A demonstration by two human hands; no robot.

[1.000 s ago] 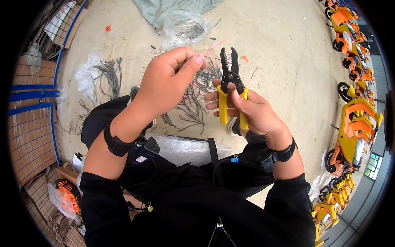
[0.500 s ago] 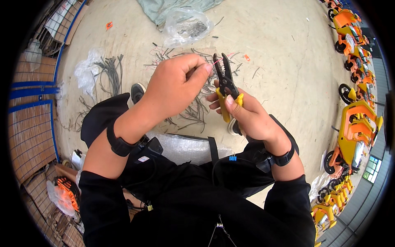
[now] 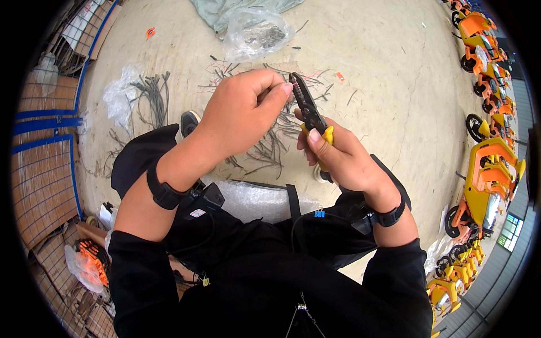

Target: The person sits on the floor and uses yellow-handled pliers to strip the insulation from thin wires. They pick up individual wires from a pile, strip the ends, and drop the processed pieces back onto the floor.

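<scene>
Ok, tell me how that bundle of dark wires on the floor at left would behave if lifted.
The wire bundle is probably bendy, since its strands curve. It may come apart when lifted, as no tie shows around it. It seems unlikely to roll, lying spread on the floor.

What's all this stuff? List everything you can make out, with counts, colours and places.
Pliers: one, black and yellow, in right hand
Wire: one, pink, in left hand
Strips: many, mostly dark, floor ahead
Bundle: one, dark grey, floor at left
Plastic: several pieces, clear, mostly on floor
Tarp: one, grey-green, top edge
Scraps: two, orange, floor
Bubble wrap: one sheet, clear, below centre
Bikes: many, yellow and orange, far right
Mesh panels: several, blue-edged, far left
Shoes: two, left grey, right mostly hidden
Straps: two, black, below hands
Sleeves: two, black, lower edge
Hands: two, bare, centre
</scene>
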